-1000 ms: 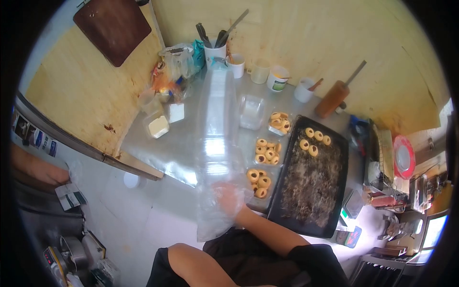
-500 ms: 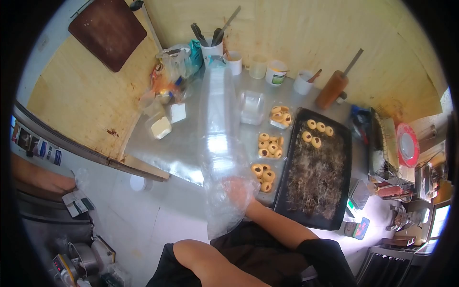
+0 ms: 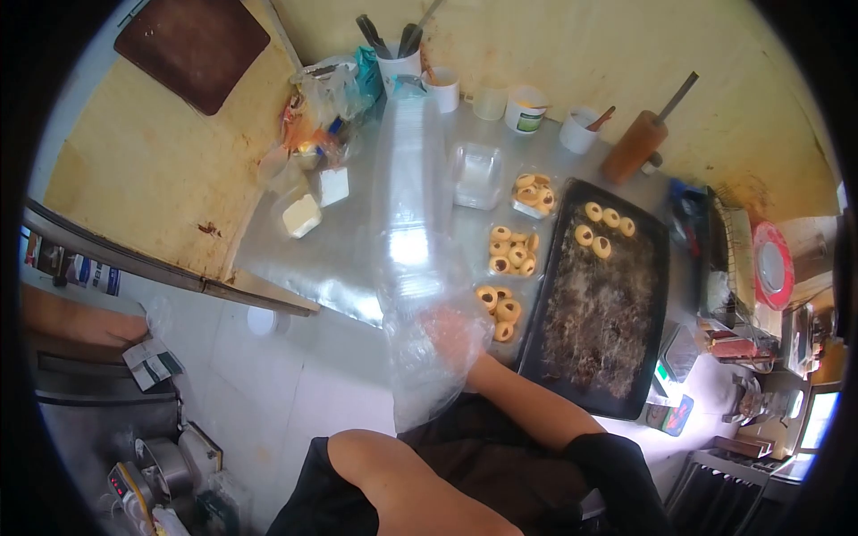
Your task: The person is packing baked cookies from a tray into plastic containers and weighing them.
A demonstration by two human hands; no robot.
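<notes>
**Stack of clear tubs held in bag, not yet set down**

A tall stack of clear plastic tubs in a transparent bag (image 3: pixel 413 223) is gripped at its near end by the right hand (image 3: pixel 447 339), fingers closed around it through the film. The left hand is hidden beyond the upper arm; its state cannot be told. The stack is held over the steel counter (image 3: pixel 357 259), left of 3 filled cookie tubs (image 3: pixel 511 253) and the black baking tray (image 3: pixel 599 304). Long axis runs near-to-far, top pointing far. Judged step: fetching containers; next a steady lowering is needed.
</notes>
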